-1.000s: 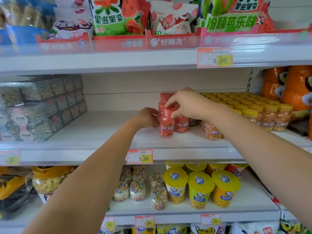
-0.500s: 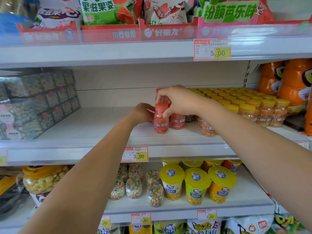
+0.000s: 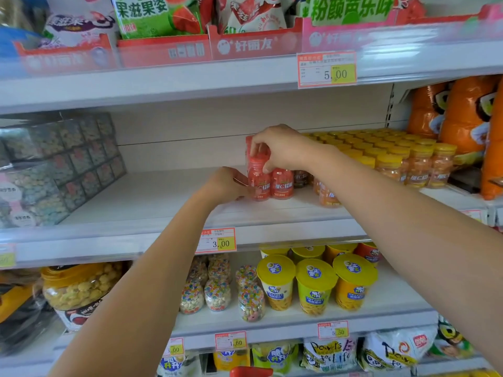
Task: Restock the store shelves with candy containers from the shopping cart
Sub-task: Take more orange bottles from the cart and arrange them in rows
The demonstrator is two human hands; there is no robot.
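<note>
The right hand (image 3: pixel 283 151) pinches the red candy bottle (image 3: pixel 258 182) by its cap; the left hand (image 3: pixel 226 184) touches its side, fingers' hold unclear. Bare shelf (image 3: pixel 149 202) stretches left.

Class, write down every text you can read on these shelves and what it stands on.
"5.00": top price tag.
"3.00": middle price tag.
"1.60": lower left tag.
"5.50": lower right tag.
"好丽友": red display tray.
"果滋果姿": green bag.
"维C": red bottle; rest blurred.
"Power's": white bag.
Tags' small print: too small.
</note>
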